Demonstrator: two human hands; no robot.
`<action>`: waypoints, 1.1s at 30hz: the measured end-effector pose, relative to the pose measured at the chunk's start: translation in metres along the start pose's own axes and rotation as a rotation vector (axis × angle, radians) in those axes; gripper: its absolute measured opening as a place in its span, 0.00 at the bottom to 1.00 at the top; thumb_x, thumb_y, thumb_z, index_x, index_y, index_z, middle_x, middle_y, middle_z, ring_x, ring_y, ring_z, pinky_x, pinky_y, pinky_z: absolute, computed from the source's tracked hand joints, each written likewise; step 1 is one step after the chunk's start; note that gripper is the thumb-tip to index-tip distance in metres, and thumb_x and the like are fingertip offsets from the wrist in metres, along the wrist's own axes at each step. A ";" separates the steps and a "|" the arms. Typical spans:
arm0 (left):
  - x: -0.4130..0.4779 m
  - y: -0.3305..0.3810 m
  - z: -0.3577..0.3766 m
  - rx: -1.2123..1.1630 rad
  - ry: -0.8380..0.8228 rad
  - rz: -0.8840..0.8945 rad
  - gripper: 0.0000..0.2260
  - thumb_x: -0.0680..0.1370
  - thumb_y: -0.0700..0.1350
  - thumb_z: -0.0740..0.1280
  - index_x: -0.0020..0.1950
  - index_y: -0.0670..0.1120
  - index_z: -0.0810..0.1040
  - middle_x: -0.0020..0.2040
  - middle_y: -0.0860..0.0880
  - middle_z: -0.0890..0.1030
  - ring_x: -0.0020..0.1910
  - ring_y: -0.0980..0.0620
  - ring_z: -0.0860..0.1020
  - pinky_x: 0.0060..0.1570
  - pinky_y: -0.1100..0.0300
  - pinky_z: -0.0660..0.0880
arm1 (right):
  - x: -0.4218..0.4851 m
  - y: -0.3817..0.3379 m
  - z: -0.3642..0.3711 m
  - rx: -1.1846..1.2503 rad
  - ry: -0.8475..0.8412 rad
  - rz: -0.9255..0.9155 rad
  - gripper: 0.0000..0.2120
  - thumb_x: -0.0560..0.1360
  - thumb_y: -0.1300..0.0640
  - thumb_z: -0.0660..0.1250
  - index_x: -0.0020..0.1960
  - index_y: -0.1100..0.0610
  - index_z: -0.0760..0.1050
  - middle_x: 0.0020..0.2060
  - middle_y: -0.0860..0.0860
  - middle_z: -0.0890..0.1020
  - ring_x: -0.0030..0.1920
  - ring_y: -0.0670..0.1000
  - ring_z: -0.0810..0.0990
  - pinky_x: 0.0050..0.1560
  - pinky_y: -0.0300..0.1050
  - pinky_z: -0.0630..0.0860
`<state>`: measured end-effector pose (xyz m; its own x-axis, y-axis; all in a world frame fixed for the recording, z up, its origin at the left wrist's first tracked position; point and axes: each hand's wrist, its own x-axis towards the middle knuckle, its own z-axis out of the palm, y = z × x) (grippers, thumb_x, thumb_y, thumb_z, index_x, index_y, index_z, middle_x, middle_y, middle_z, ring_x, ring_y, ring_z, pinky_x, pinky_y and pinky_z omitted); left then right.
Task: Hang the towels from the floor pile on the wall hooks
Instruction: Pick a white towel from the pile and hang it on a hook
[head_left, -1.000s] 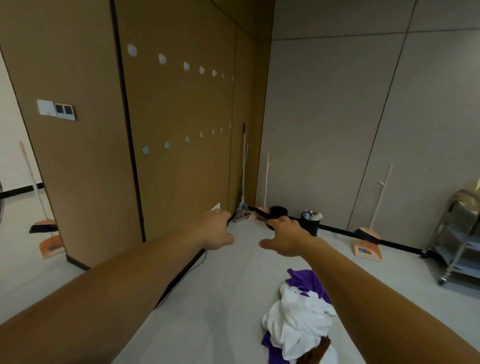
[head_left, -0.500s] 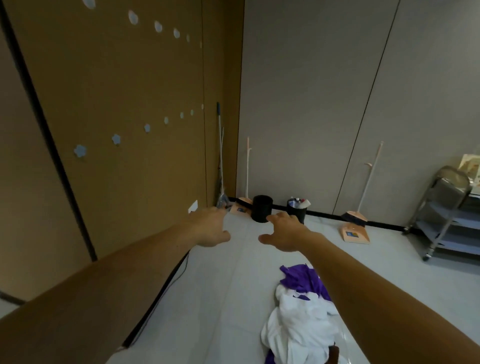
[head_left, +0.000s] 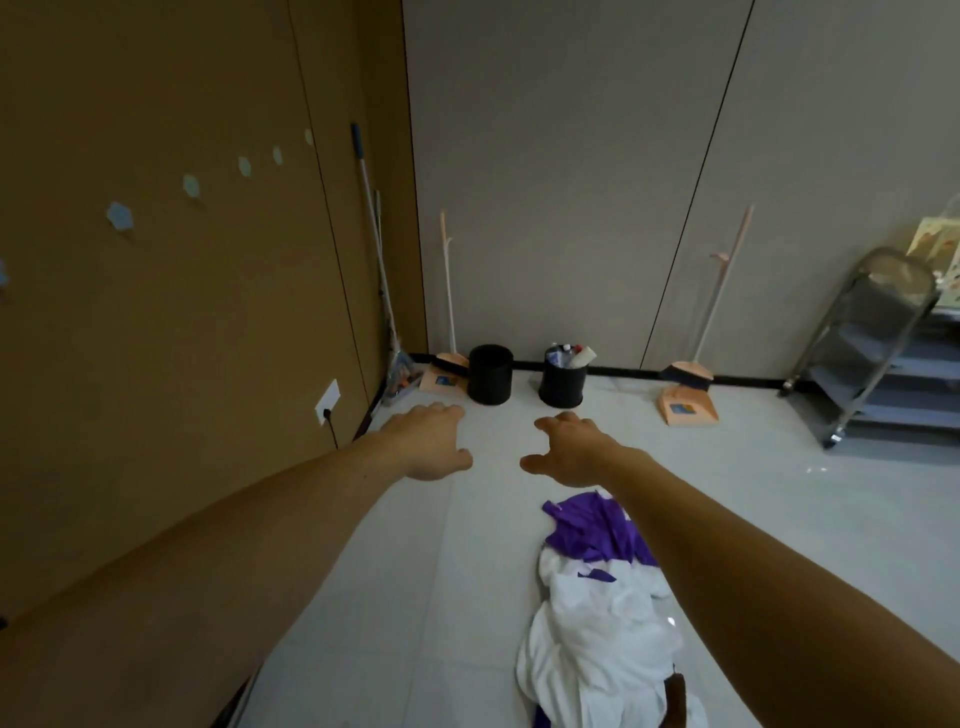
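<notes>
A pile of towels lies on the pale floor at the lower right: a white towel (head_left: 597, 634), a purple towel (head_left: 592, 530) at its far end and a bit of brown cloth (head_left: 675, 701) at the bottom edge. A row of small pale blue wall hooks (head_left: 191, 185) runs along the brown wall on the left. My left hand (head_left: 428, 441) and my right hand (head_left: 569, 449) are stretched out forward above the floor, palms down, fingers relaxed and holding nothing. My right forearm crosses over the right side of the pile.
Two black bins (head_left: 490, 374) (head_left: 563, 384) stand by the far wall, one holding rubbish. Brooms with dustpans (head_left: 685, 400) and a mop (head_left: 374, 249) lean in the corner. A metal trolley (head_left: 872, 353) stands at the right. A wall socket (head_left: 327, 401) with a cable sits low left.
The view has tilted down and turned right; the upper hooks and the light switch have left the frame. Both hands stay outstretched and empty, now nearer the pile.
</notes>
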<state>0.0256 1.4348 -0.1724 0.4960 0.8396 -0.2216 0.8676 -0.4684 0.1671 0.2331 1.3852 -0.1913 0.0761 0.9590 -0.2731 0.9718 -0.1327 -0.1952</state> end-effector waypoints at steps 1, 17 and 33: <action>0.018 -0.003 0.001 0.001 -0.023 0.000 0.34 0.77 0.58 0.62 0.77 0.46 0.53 0.75 0.44 0.61 0.70 0.43 0.64 0.66 0.47 0.67 | 0.016 0.003 0.001 0.007 -0.014 0.000 0.37 0.75 0.38 0.63 0.77 0.53 0.56 0.73 0.57 0.63 0.69 0.60 0.66 0.66 0.56 0.69; 0.309 -0.007 0.106 -0.020 -0.393 0.248 0.32 0.76 0.58 0.62 0.76 0.49 0.57 0.73 0.45 0.65 0.67 0.43 0.69 0.62 0.50 0.70 | 0.206 0.099 0.079 0.247 -0.220 0.380 0.29 0.76 0.41 0.62 0.73 0.52 0.64 0.68 0.59 0.69 0.65 0.61 0.71 0.59 0.51 0.70; 0.447 0.015 0.434 0.061 -0.745 0.469 0.26 0.77 0.57 0.59 0.72 0.48 0.62 0.68 0.43 0.70 0.63 0.42 0.72 0.59 0.49 0.72 | 0.263 0.214 0.396 0.606 -0.427 0.893 0.26 0.79 0.43 0.57 0.72 0.56 0.65 0.67 0.56 0.71 0.65 0.58 0.72 0.64 0.52 0.71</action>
<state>0.2757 1.6837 -0.6857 0.6778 0.1697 -0.7154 0.5588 -0.7513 0.3511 0.3726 1.5095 -0.6779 0.4873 0.3162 -0.8140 0.3349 -0.9285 -0.1601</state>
